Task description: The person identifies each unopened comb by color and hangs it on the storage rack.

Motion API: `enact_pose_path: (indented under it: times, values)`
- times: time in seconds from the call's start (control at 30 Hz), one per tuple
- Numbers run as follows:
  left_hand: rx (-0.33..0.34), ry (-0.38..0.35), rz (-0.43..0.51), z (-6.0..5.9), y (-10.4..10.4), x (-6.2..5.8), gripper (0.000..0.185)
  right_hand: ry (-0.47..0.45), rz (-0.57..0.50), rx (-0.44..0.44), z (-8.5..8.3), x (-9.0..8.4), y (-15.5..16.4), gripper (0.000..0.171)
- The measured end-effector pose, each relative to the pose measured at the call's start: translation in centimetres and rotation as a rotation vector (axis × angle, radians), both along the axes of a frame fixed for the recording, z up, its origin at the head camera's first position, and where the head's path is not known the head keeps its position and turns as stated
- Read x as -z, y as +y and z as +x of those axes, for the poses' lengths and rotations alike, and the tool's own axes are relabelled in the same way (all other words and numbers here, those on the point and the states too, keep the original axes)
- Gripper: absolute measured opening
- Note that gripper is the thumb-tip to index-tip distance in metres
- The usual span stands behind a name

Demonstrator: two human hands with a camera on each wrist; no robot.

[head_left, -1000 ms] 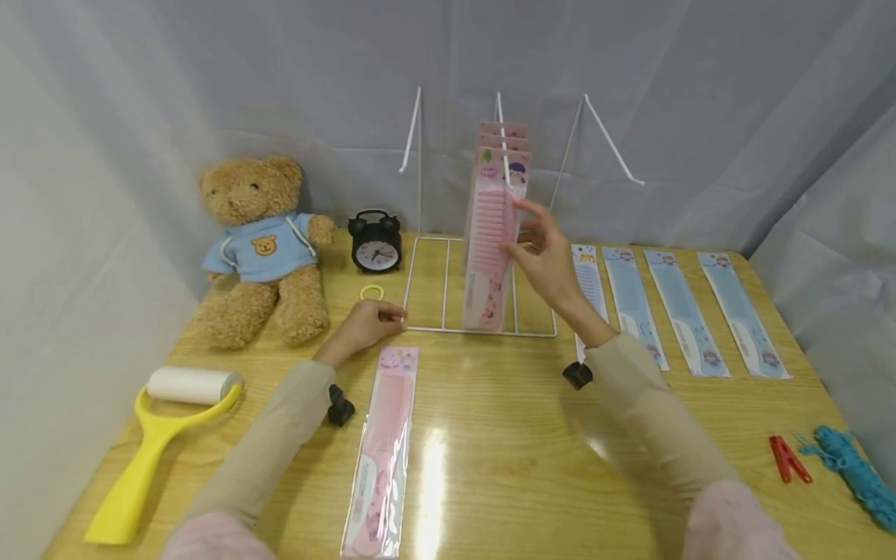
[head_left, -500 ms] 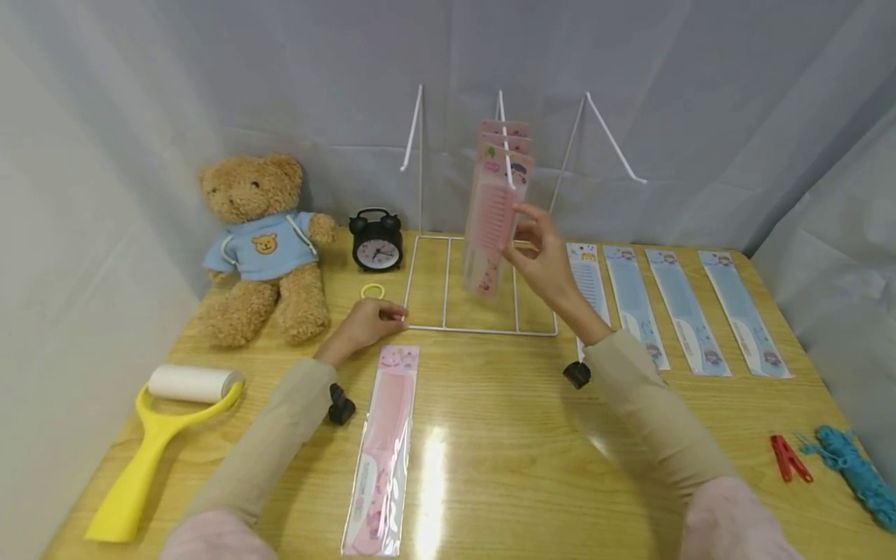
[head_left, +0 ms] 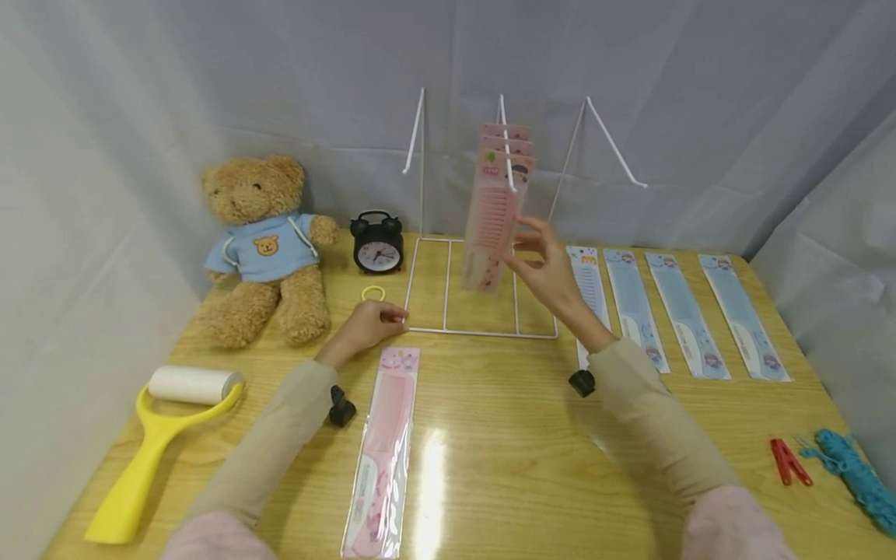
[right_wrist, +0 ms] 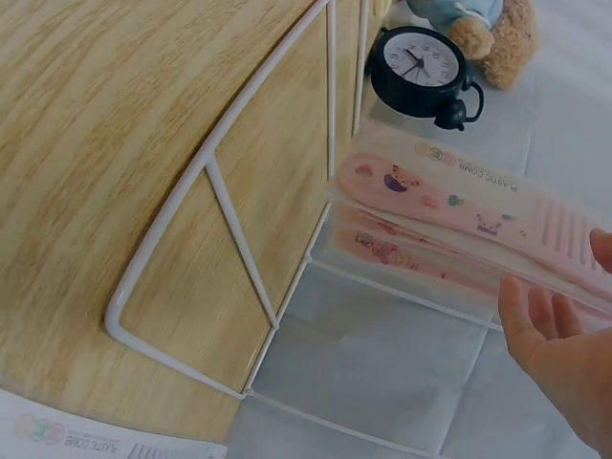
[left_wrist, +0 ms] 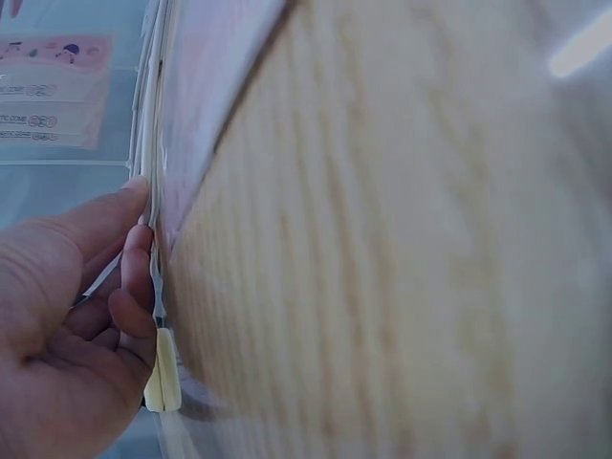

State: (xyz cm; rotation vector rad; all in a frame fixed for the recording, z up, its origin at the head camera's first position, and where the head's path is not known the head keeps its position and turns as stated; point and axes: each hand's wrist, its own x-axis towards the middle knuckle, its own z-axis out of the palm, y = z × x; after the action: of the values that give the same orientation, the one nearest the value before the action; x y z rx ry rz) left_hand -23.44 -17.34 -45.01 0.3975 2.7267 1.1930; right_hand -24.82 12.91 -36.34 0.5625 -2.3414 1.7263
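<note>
Smooth plastic packet (head_left: 491,222), glossy wooden table (head_left: 511,459)

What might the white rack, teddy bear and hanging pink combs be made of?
White rack: probably metal with smooth white coating, given its thin, wire-like build.
Teddy bear: matte plush, from its curly pile.
Hanging pink combs: apparently plastic; their packaging reads "PLASTIC COMB".
</note>
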Motion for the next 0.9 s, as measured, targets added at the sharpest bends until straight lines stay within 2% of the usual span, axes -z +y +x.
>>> enact_pose_path:
  times: [0.2, 0.3, 0.43, 0.63, 0.9]
  values:
    - [0.003, 0.002, 0.009, 0.0, 0.0, 0.0, 0.027, -0.046, 0.048, 0.04, 1.8, -1.5, 0.0, 0.053]
    - [0.005, 0.0, 0.007, 0.0, 0.0, 0.0, 0.027, -0.06, 0.065, 0.063, 1.8, -0.8, 0.3, 0.048]
    - [0.006, -0.008, 0.005, -0.1, -0.1, 0.0, 0.027, -0.069, 0.092, 0.058, 1.5, 1.2, 0.5, 0.044]
    - [0.006, -0.027, 0.015, 0.0, 0.0, -0.2, 0.027, -0.093, 0.134, -0.045, 3.7, 2.7, -0.7, 0.041]
    - [0.002, -0.032, 0.009, 0.0, 0.1, -0.2, 0.027, -0.178, 0.186, -0.182, 6.8, 4.3, -2.8, 0.041]
